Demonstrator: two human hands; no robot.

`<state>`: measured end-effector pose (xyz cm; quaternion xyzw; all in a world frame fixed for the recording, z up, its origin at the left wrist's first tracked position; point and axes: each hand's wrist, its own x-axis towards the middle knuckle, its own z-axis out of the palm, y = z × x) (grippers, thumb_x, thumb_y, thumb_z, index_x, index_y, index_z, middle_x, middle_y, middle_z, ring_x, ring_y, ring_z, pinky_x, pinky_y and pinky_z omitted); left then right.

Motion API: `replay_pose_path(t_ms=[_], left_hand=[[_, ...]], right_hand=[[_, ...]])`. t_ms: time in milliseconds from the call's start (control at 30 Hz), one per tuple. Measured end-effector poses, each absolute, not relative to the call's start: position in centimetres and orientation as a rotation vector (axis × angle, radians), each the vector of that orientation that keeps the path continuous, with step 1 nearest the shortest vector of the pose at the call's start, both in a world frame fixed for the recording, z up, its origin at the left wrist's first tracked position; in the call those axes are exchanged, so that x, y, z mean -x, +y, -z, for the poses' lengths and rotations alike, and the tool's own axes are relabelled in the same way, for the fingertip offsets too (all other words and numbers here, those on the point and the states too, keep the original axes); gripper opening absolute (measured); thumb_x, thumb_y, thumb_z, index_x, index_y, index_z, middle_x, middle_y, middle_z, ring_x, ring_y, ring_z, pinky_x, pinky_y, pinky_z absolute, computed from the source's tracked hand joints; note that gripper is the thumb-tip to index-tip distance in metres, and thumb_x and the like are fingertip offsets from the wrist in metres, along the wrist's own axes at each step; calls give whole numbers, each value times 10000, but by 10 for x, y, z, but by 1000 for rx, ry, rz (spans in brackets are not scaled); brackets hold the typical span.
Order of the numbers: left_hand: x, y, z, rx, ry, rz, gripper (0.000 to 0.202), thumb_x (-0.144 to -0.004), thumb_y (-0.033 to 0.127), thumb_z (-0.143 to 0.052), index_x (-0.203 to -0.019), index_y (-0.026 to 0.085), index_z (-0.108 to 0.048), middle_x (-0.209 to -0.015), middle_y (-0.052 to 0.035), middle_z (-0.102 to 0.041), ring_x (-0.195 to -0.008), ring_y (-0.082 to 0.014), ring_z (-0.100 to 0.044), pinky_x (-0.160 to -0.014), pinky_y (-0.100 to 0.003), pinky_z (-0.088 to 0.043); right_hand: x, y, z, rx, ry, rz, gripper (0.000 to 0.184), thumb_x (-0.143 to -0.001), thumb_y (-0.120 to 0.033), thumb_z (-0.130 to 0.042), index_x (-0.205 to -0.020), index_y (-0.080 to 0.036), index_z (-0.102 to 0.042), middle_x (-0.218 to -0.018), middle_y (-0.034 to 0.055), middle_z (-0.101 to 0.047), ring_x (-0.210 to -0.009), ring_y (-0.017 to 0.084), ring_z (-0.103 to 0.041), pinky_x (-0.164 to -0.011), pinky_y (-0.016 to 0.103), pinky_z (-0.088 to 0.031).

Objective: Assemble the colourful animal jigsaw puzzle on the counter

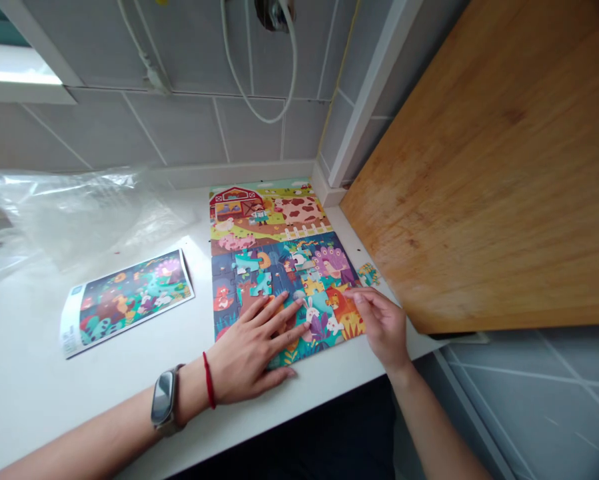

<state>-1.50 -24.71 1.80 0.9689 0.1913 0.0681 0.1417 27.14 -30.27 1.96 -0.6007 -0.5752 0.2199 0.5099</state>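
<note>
A jigsaw puzzle [274, 313] with a colourful night-forest picture lies on the white tabletop. My left hand [252, 343] rests flat on its lower left part, fingers spread, hiding some of the picture. My right hand [382, 323] is at the right edge with thumb and forefinger pinched together over the orange lion area [344, 310]; whatever is between the fingertips cannot be made out. Several pieces, among them a teal piece [262, 285], lie loose or raised on the puzzle. Another loose piece [368, 274] lies on the table just beyond my right hand.
A farm picture with a cow [299, 210] adjoins the puzzle's far side. Left of it lies a printed picture sheet [134, 300], with a clear plastic bag [79, 213] behind. A wooden panel [499, 173] rises close on the right; a white cable [266, 120] hangs by the tiled wall.
</note>
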Motion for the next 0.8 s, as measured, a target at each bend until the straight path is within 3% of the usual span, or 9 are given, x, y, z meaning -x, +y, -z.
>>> replay_pose_path(t_ms=[267,433,500,667,800], left_hand=[[15,-251,-15,-2793,580,-215,640,-1015,469,-553,-1619,319,-403,-1753,-61,-213,-1581,-415,-268,-1258,-632,-259],[14,-254,-11,-2808,590,-251,714,-1010,450,-548,-1666,328,-294,-1740,-89,-252,-1567,-423,-294,-1245,-638,-265],[14,-255,-9,-2824,591,-258,712,-1027,475,-526,-1674,346,-260,-1739,-92,-257,-1565,-418,-299,-1243,-633,-266],[14,-255,-7,-2848,566,-287,758,-1013,707,-443,-1671,383,-251,-1737,-115,-250,-1547,-454,-311,-1217,-662,-271],[14,-255,-3,-2864,578,-325,679,-1040,654,-436,-1658,437,-256,-1745,-79,-238,-1545,-438,-320,-1227,-646,-251]], right_hand=[[-273,-302,-16,1441,-1298,-562,243,-1015,-354,-617,-912,-223,-794,-943,59,-781,-916,227,-732,-882,350,-573],[-272,-303,-15,1463,-1303,-570,257,-1009,-376,-621,-916,-215,-799,-968,76,-785,-935,235,-731,-847,344,-576],[-272,-304,-14,1466,-1289,-571,264,-1004,-389,-625,-918,-214,-803,-978,80,-788,-931,236,-732,-839,346,-579],[-273,-303,-12,1478,-1145,-593,326,-986,-463,-630,-869,-206,-794,-907,81,-786,-883,243,-742,-771,342,-588],[-272,-302,-12,1488,-1165,-603,321,-972,-470,-648,-861,-206,-793,-886,76,-782,-878,243,-743,-781,346,-587]])
